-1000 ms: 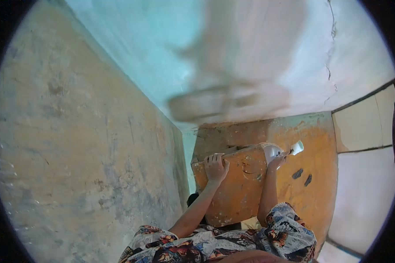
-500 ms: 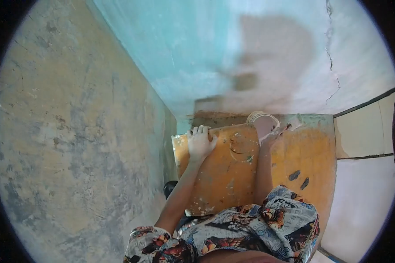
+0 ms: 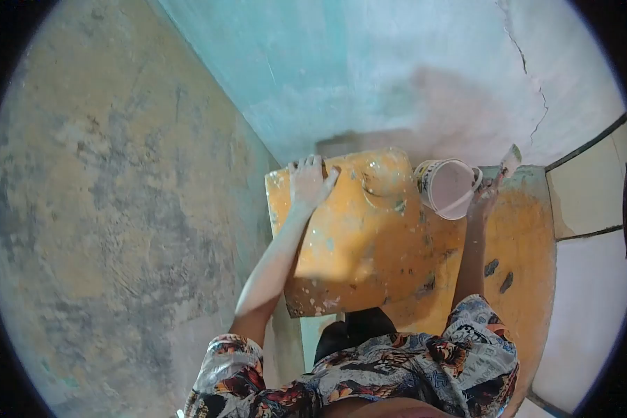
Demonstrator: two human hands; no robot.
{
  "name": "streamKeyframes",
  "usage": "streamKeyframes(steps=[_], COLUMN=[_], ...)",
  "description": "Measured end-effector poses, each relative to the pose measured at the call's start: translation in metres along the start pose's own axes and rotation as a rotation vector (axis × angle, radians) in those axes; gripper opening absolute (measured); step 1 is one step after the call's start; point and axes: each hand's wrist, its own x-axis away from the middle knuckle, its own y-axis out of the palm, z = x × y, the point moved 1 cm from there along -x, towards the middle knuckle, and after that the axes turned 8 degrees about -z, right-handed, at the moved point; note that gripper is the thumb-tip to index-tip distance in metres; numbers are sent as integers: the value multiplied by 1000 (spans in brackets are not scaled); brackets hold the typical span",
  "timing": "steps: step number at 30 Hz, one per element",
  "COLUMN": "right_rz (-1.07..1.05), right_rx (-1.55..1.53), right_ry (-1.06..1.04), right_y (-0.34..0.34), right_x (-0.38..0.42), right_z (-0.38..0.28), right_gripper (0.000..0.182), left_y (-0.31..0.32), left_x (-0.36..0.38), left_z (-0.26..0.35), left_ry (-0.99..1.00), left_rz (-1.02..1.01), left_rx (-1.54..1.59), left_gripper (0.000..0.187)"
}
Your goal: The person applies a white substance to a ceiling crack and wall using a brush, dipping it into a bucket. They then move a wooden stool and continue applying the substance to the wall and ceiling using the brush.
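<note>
My left hand (image 3: 309, 184) is hooked over the far edge of an orange wooden board (image 3: 341, 240) speckled with paint, thumb lying on its top face. To the right of the board, my right hand (image 3: 482, 200) is closed round a paintbrush (image 3: 511, 161), its pale bristles pointing up towards the wall. A white bucket (image 3: 435, 187) with a pale inside sits tilted between the board and my right hand. Its handle (image 3: 462, 201) curves round to my right fingers, overlapping them in this view.
A bare, patchy plaster wall (image 3: 125, 209) rises on the left. Ahead is a turquoise and whitish wall (image 3: 299, 70) with a crack at the right. Orange surface (image 3: 519, 237) with dark chips lies to my right, beside pale panels (image 3: 589, 292). My dark-clad legs show below the board.
The orange board has shifted forward with my left hand on it, uncovering my legs. My right hand and brush have moved right, and the bucket shows more fully.
</note>
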Motion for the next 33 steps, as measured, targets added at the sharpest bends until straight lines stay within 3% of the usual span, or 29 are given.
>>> streamKeyframes(steps=[4, 6, 8, 11, 13, 14, 17, 19, 23, 25, 27, 29, 33], right_rz=[-133, -244, -171, -301, -459, -145, -119, -203, -325, -265, -206, -134, -257], right_rx=[-86, 88, 217, 602, -84, 89, 127, 319, 794, 609, 349, 239, 57], right_ry=[-39, -141, -230, -523, 59, 134, 80, 10, -262, -92, 226, 432, 470], right_y=[-80, -125, -161, -219, -294, -269, -294, -323, -347, -354, -360, -372, -374], right_x=[31, 54, 79, 111, 108, 139, 184, 201, 244, 265, 269, 274, 289], right_z=[-43, -58, -68, -79, -81, -98, -115, -116, -124, -127, -125, -120, -97], right_gripper=[41, 47, 49, 33, 31, 34, 32, 34, 43, 44, 45, 46, 41], left_y=[25, 13, 18, -11, -13, -12, -50, -65, -63, -24, 44, 114, 175], left_x=[-2, 2, 9, 41, 68, 83, 162, 224, 328, 362, 376, 390, 411], left_z=[-14, -6, 0, 23, 23, 28, 85, 130, 206, 228, 259, 299, 361], left_ry=[67, 108, 281, 451, 510, 542, 586, 590, 512, 475, 197, 189, 12], left_rz=[-20, 170, 370, 378, 306, 262, 233, 210, -180, -293, -568, -708, -692], left_rx=[-96, 18, -129, -333, -379, -410, -241, 21, 808, 1018, 1111, 1099, 1306], left_gripper=[44, 45, 45, 46, 43, 42, 40, 34, 20, 19, 20, 24, 32])
